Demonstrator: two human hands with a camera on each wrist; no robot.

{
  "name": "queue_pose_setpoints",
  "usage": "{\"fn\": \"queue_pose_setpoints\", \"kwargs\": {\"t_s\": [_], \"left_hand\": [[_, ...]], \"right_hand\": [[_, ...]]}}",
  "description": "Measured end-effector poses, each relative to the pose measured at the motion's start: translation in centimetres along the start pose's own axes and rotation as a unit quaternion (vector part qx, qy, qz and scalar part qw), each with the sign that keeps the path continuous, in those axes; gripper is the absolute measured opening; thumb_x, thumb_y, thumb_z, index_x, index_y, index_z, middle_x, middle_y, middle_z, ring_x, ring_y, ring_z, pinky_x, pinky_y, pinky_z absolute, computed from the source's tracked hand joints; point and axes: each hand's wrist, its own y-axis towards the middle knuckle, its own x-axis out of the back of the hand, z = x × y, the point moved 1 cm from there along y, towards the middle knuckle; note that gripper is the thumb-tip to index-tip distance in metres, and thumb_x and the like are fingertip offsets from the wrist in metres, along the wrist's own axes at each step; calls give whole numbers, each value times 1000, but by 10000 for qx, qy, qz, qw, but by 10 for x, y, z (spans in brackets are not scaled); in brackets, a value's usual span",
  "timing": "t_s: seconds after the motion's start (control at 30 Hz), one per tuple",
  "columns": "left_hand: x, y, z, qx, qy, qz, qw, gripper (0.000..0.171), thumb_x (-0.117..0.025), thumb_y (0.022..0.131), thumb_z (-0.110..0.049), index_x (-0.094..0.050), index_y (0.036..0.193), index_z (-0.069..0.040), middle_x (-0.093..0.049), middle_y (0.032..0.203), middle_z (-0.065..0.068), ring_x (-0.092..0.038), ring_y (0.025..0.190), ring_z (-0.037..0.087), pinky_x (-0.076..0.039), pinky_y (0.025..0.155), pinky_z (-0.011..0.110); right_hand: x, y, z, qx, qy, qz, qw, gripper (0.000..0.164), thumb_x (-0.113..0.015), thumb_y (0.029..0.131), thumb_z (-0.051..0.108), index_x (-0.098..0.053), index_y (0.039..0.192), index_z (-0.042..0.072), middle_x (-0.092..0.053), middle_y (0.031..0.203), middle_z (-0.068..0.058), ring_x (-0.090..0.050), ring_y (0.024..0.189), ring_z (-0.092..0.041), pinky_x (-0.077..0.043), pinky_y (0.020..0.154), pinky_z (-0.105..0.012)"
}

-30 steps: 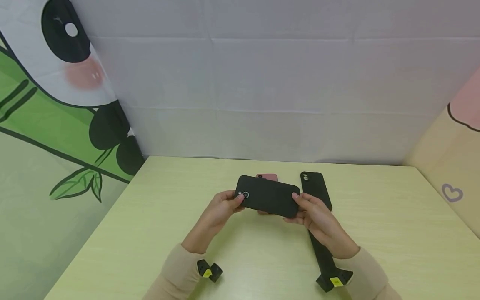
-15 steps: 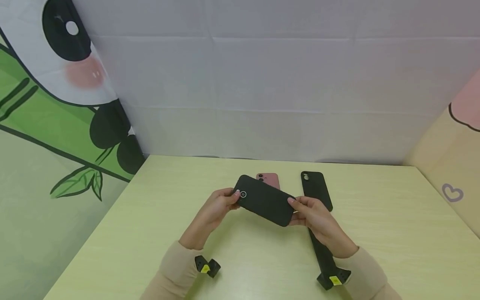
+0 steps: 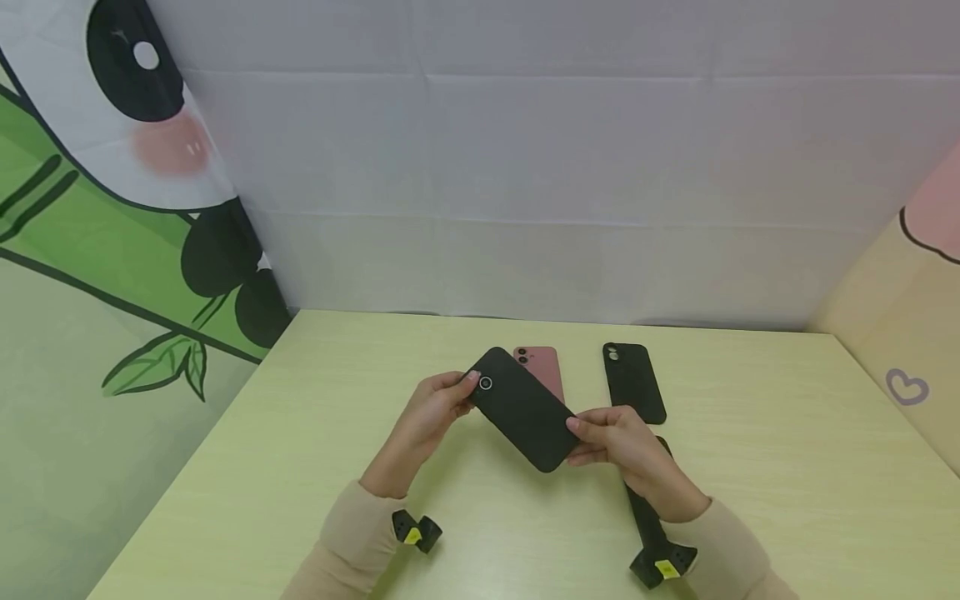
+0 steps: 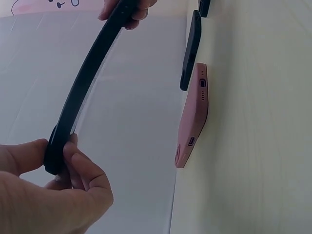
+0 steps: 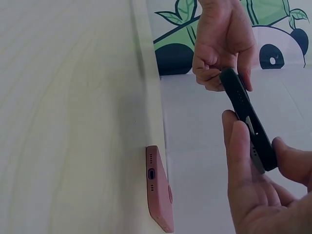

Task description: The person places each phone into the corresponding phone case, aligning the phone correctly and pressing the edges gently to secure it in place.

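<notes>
The black case is up off the table, held between both hands, and on my feed its long axis slants from far left to near right. The left hand pinches the far end, thumb beside the lens ring; the right hand pinches the near end, thumb on top, fingers beneath. Neither is nearer, since each has an end, so by my reading the angle of that axis between the two grips is what counts. From the left wrist I see the case edge-on, slightly bowed. The right-wrist view gives me a grey sliver on its inner side near the right fingers; I can't tell what it is.

Beyond it, on the table, lies the pink phone, partly covered in my head view. The dark slab lies farther right, just past the right hand, its length pointing away from me.
</notes>
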Motion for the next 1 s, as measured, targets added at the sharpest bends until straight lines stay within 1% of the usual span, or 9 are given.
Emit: {"fn": "queue_pose_setpoints", "kwargs": {"t_s": [0.23,0.37,0.5,0.57,0.7,0.77,0.83,0.93,1.0], "left_hand": [[-2,1,0,-31,278,-331,9991,26,-50,94,-15,-60,104,8,-55,81,-1,-49,76,13,-42,83,36],[-2,2,1,-37,331,-393,9987,27,-49,95,-16,-60,106,7,-54,84,0,-49,78,14,-42,83,34],[-2,3,3,-25,222,-396,9990,29,-49,95,-16,-59,106,8,-53,85,0,-48,77,13,-42,78,28],[-2,3,4,-23,154,-408,9990,29,-49,95,-17,-59,106,8,-52,84,0,-48,76,13,-42,75,26],[-4,3,4,15,-6,-443,9990,31,-49,95,-22,-59,105,5,-52,84,0,-48,74,13,-43,72,24],[-5,2,4,45,-102,-413,9991,32,-50,95,-24,-59,106,4,-52,84,0,-48,74,13,-43,72,23],[-6,1,5,88,-174,-321,9993,33,-51,94,-27,-58,109,3,-52,85,1,-49,75,13,-44,72,23],[-10,-1,7,98,-252,-76,9996,36,-53,93,-27,-54,115,1,-55,87,1,-51,77,14,-45,73,23],[-13,-2,9,114,-272,160,9994,37,-55,92,-26,-52,118,1,-56,87,1,-52,78,13,-46,75,23]], "right_hand": [[-5,-1,0,-93,236,-78,9996,40,-59,89,12,-53,109,-22,-69,75,-4,-68,64,-16,-55,69,-35],[-7,-1,0,-110,327,-108,9993,39,-58,89,11,-53,108,-23,-69,75,-6,-68,65,-17,-55,69,-36],[-9,-2,1,-98,530,-169,9984,38,-59,88,9,-54,108,-22,-69,75,-6,-69,65,-17,-55,68,-35],[-9,-3,1,-68,652,-163,9977,34,-59,88,9,-57,107,-19,-70,76,-5,-69,66,-17,-55,68,-35],[-9,-3,2,-72,876,-164,9960,17,-59,88,8,-68,96,-4,-69,77,-3,-69,67,-16,-55,68,-33],[-9,-4,1,-131,1006,-216,9946,12,-59,88,8,-70,89,4,-68,77,-3,-68,66,-15,-55,68,-32],[-9,-4,1,-175,1133,-280,9930,12,-59,88,8,-70,83,9,-66,77,-2,-68,65,-14,-55,68,-30],[-9,-4,1,-191,1316,-396,9903,13,-60,87,10,-71,80,12,-65,76,-2,-67,65,-14,-55,69,-30],[-9,-5,2,-159,1423,-439,9887,13,-60,87,10,-71,80,13,-65,76,-2,-67,65,-14,-55,70,-30]]}}
